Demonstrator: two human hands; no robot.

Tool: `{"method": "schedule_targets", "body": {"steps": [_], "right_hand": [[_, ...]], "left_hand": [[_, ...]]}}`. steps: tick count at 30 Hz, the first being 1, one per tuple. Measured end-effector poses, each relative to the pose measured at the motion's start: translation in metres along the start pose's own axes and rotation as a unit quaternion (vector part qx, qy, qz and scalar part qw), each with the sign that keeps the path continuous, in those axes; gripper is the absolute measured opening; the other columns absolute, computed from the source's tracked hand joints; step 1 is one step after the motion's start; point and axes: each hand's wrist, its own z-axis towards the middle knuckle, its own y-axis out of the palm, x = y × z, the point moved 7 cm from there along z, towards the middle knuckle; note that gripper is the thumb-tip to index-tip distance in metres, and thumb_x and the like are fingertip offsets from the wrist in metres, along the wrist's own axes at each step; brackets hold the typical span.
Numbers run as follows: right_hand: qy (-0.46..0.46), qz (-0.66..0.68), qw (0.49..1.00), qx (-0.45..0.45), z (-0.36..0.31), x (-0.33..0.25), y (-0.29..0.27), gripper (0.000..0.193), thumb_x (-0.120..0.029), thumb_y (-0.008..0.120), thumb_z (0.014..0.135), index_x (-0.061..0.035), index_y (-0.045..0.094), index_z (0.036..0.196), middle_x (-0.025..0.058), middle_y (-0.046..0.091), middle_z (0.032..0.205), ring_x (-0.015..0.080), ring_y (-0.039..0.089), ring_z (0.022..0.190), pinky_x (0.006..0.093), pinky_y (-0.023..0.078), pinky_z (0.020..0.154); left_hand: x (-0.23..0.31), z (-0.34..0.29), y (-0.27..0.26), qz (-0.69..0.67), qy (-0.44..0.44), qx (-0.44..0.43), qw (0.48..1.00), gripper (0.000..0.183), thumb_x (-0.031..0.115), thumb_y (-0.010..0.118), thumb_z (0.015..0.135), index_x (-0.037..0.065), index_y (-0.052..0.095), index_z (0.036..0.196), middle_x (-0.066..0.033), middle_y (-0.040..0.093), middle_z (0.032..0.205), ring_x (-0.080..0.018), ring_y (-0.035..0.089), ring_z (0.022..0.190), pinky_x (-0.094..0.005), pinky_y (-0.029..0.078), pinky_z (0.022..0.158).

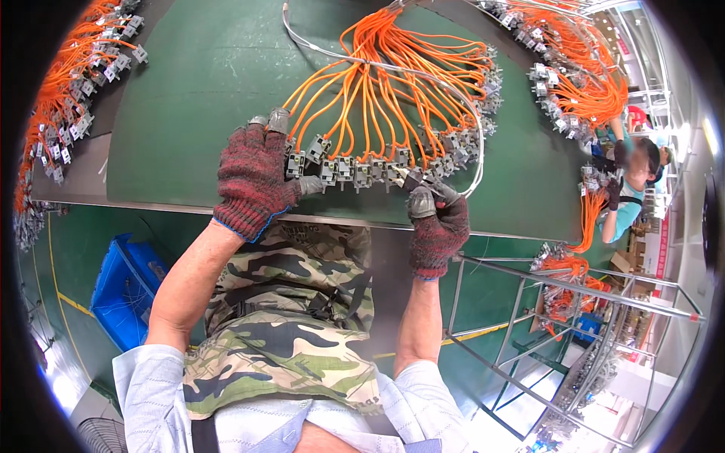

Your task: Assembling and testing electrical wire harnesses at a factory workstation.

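A fan of orange cables (377,106) lies on the green tabletop, each cable ending in a grey connector block (362,175). The blocks stand in a curved row near the table's front edge. My left hand (253,177), in a dark red and grey knit glove with taped fingertips, closes on the connector (296,162) at the row's left end. Farther right, my right hand (438,230) wears the same kind of glove. Its thumb and fingers pinch a small dark piece (411,180) against the connectors; what it is, I cannot make out. A white cable (477,128) loops across the bundle.
More orange cable bundles lie at the left (83,75) and back right (581,75). Below the table stand a blue bin (121,294) at left and a metal frame (559,287) at right. A co-worker (638,170) handles cables at the far right.
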Motion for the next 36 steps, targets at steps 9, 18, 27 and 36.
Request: {"method": "schedule_targets", "body": {"steps": [9, 18, 27, 36], "right_hand": [[-0.015, -0.077, 0.997, -0.012, -0.004, 0.003, 0.006, 0.025, -0.006, 0.085, 0.088, 0.0025, 0.074, 0.11, 0.0063, 0.077, 0.095, 0.0105, 0.069, 0.087, 0.0292, 0.058, 0.08], [-0.133, -0.13, 0.981, -0.049, -0.013, -0.013, 0.011, 0.025, -0.003, 0.083, 0.092, 0.0018, 0.073, 0.115, 0.0075, 0.076, 0.102, 0.0114, 0.068, 0.089, 0.0296, 0.058, 0.086], [-0.011, -0.046, 0.999, -0.025, -0.02, 0.002, 0.018, 0.024, -0.003, 0.081, 0.091, 0.0041, 0.072, 0.111, 0.0077, 0.076, 0.098, 0.011, 0.069, 0.086, 0.0288, 0.059, 0.08], [-0.036, -0.058, 0.997, -0.029, -0.026, -0.014, 0.03, 0.025, -0.006, 0.083, 0.093, 0.0023, 0.07, 0.113, 0.0057, 0.075, 0.094, 0.0104, 0.069, 0.085, 0.0282, 0.059, 0.077]], "left_hand": [[0.001, 0.0, -0.001, 0.002, -0.003, -0.009, 1.0, 0.129, 0.075, 0.086, 0.064, 0.002, 0.04, 0.16, -0.0311, 0.055, 0.146, -0.0493, 0.055, 0.132, -0.0578, 0.046, 0.111], [-0.002, -0.001, 0.003, 0.001, -0.004, -0.003, 1.0, 0.125, 0.072, 0.087, 0.065, 0.004, 0.041, 0.16, -0.0277, 0.052, 0.148, -0.0455, 0.052, 0.133, -0.0584, 0.044, 0.11], [0.001, 0.002, 0.001, -0.009, -0.022, -0.042, 0.999, 0.131, 0.076, 0.085, 0.064, 0.002, 0.038, 0.161, -0.0322, 0.053, 0.148, -0.049, 0.053, 0.134, -0.0586, 0.043, 0.113], [-0.003, -0.001, 0.002, -0.013, -0.013, -0.023, 1.0, 0.126, 0.073, 0.085, 0.066, 0.001, 0.04, 0.159, -0.0322, 0.054, 0.146, -0.0497, 0.053, 0.134, -0.0591, 0.042, 0.114]]}}
